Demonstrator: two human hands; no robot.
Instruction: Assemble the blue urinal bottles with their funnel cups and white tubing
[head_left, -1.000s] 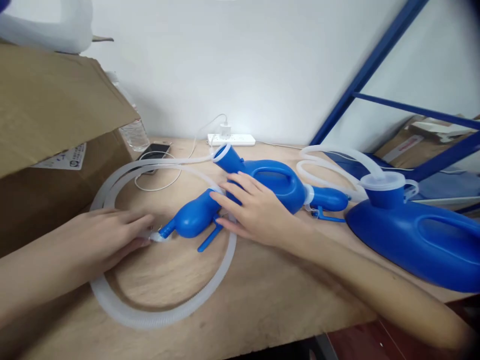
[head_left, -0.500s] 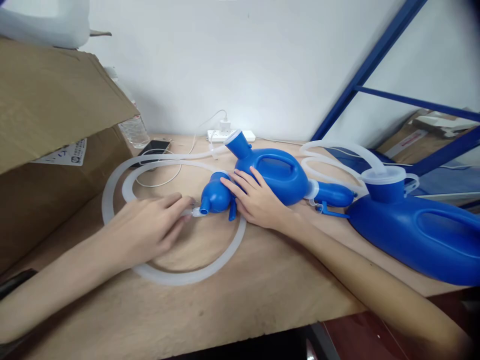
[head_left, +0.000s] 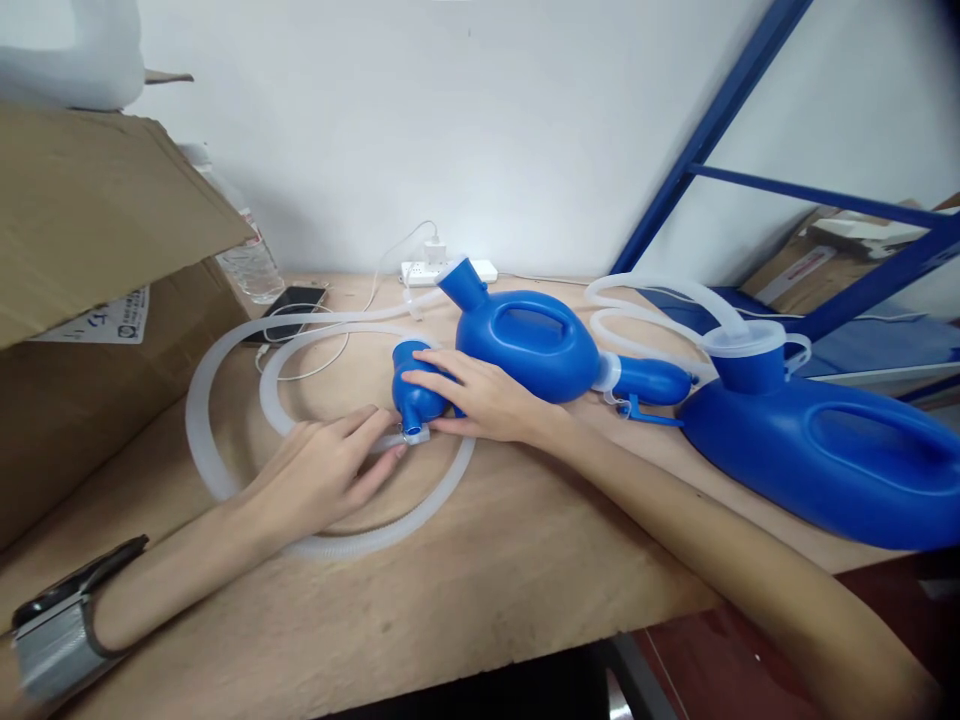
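Observation:
A small blue funnel piece [head_left: 411, 392] lies on the wooden table [head_left: 480, 570], inside a coil of translucent white hose [head_left: 225, 390]. My right hand [head_left: 480, 398] rests over the funnel piece and grips it. With my left hand [head_left: 322, 475] I pinch the white hose end [head_left: 411, 437] at the funnel's narrow spout. Just behind stands a blue jug with a handle [head_left: 529, 345], the hose joined to its neck.
A second, larger blue jug [head_left: 832, 455] with its own hose lies at the right. A cardboard box [head_left: 82, 300] fills the left. A water bottle [head_left: 244, 262], a phone [head_left: 289, 305] and a power strip [head_left: 446, 270] sit by the wall. Blue shelf frame [head_left: 750, 180] at right.
The funnel piece has been turned and drawn toward the handled jug. Both hands moved right with it; my left fingers now pinch the hose end at its spout.

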